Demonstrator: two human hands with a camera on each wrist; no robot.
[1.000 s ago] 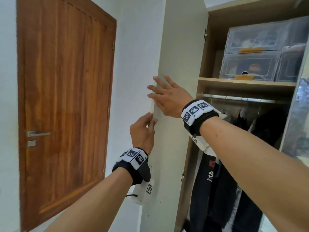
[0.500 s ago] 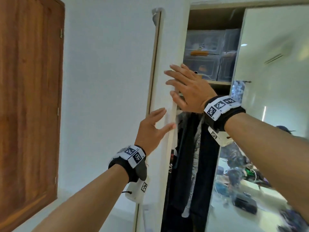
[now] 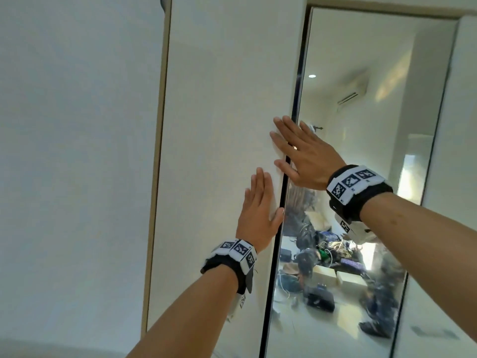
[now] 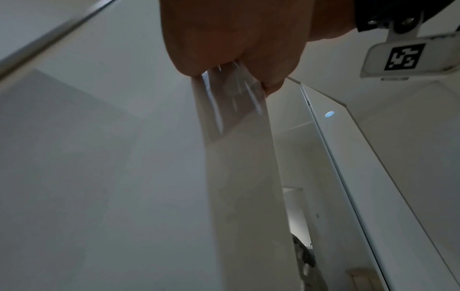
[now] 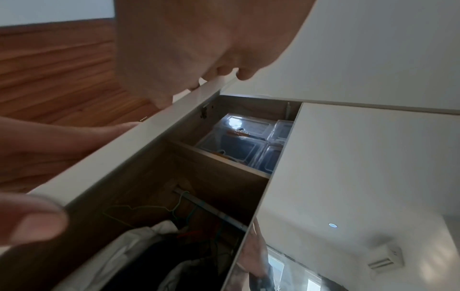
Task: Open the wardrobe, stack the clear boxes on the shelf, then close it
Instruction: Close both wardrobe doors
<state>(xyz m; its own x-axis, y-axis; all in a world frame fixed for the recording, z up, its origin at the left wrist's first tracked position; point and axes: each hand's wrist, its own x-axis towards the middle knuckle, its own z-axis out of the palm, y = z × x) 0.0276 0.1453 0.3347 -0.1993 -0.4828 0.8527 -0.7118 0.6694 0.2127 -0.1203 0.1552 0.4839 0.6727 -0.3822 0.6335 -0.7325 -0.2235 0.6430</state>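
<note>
The white wardrobe door [image 3: 219,151] stands almost closed against the mirrored door [image 3: 361,177]. My left hand [image 3: 258,210] presses flat on it near its right edge, fingers straight. My right hand [image 3: 302,153] lies flat higher up, across the same edge. In the right wrist view the door edge [image 5: 149,141] is still ajar, and through the gap the clear boxes [image 5: 244,141] sit stacked on the wooden shelf [image 5: 219,157]. The head view hides the boxes. In the left wrist view my left hand [image 4: 231,39] rests over a clear strip [image 4: 231,94] on the door.
Below the shelf a hanging rail [image 5: 211,210] carries hangers and dark and white clothes [image 5: 161,256]. The mirror reflects a cluttered floor [image 3: 322,280] and an air conditioner [image 3: 353,91]. A plain white wall [image 3: 77,151] lies left of the wardrobe.
The wardrobe door has swung from wide open to nearly closed under both flat hands. The boxes, clothes and wooden room door have dropped out of the head view.
</note>
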